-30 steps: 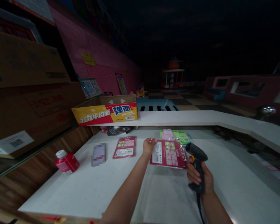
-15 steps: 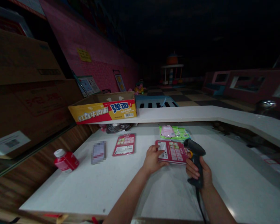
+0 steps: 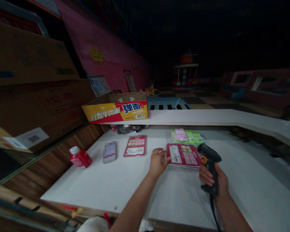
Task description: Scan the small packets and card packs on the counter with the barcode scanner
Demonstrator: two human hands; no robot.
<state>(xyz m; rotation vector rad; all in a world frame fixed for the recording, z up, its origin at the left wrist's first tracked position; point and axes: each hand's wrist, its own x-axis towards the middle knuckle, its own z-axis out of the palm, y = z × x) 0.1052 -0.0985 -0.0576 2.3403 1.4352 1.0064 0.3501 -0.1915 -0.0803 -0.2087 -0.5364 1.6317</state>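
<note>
Scanner [image 3: 210, 155], pistol-shaped, flat pink packets [image 3: 185, 155], smooth counter [image 3: 96, 183]

Two hands [image 3: 158, 164], one scanner [image 3: 209, 162], one bottle [image 3: 81, 158], three boxes [image 3: 116, 112]; one lone red pack [image 3: 135, 146], one red-pack pile [image 3: 185, 155].

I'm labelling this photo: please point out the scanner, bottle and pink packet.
Scanner [image 3: 212, 167], head view: upper handle.
Bottle [image 3: 81, 159], head view: red side.
Pink packet [image 3: 180, 135], head view: middle of its face.
</note>
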